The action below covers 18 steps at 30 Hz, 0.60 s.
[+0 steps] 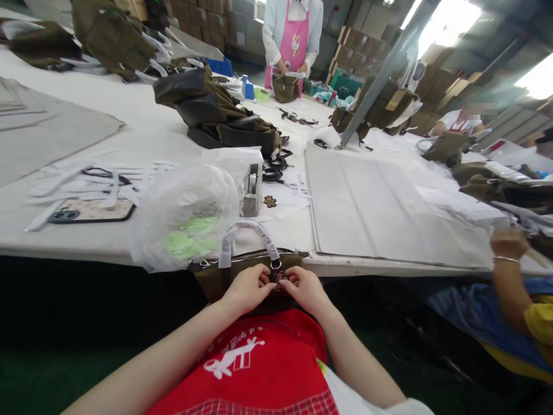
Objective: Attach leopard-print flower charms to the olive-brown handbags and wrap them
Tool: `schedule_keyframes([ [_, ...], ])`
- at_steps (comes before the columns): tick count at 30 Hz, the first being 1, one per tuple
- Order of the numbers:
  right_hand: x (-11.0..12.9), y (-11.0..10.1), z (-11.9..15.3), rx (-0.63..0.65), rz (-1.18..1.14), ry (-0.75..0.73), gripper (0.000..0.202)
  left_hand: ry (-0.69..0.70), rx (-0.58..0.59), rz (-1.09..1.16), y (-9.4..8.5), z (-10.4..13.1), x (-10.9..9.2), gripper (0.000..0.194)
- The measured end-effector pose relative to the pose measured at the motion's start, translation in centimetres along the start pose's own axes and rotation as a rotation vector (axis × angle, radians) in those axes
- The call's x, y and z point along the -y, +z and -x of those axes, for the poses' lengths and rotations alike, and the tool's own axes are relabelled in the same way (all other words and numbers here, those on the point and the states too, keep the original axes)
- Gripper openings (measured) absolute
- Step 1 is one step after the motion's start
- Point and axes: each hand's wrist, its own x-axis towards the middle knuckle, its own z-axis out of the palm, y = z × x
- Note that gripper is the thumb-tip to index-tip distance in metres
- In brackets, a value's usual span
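Note:
An olive-brown handbag [209, 278] leans between my body and the table edge, its zipped top facing up. Its handle [256, 223] is wrapped in white paper and stands upright. Below the handle's metal ring [275, 264] hangs a small dark, brown-patterned charm [279, 278]. My left hand [249, 288] pinches the charm from the left, thumb and fingers closed. From the right, my right hand [307, 290] pinches it too, the fingertips of both hands almost meeting. My fingers partly cover the charm and its fastening.
Just beyond the bag are a plastic bag [185, 199] of green tags, a tape dispenser [252, 193] and a loose flower charm [270, 201]. A phone [93, 210] lies left, grey sheets [367, 202] right. More bags [216, 112] are piled behind. Co-workers stand opposite and sit at right.

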Motion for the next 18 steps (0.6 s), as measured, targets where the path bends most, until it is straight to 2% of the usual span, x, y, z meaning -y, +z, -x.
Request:
schedule_keyframes([
  [5, -0.4, 1.3, -0.2, 0.101, -0.373, 0.106, 0.024, -0.067, 0.066, 0.203, 1.0, 0.1, 0.7, 0.017],
  [7, -0.4, 1.5, -0.2, 0.122, -0.462, 0.115, 0.032, -0.093, 0.028, 0.129, 0.6, 0.4, 0.7, 0.025],
  [10, -0.9, 2.0, -0.2, 0.14, -0.576, 0.112, 0.044, -0.081, -0.066, -0.106, -0.5, 0.7, 0.5, 0.036],
  [12, -1.3, 2.5, -0.5, 0.145, -0.624, 0.107, 0.049, -0.083, -0.085, -0.148, -0.8, 0.6, 0.6, 0.038],
  [18, -1.5, 3.3, -1.5, 0.157, -0.6, 0.052, 0.045, -0.061, 0.108, 0.296, 0.0, -1.5, 1.5, 0.039],
])
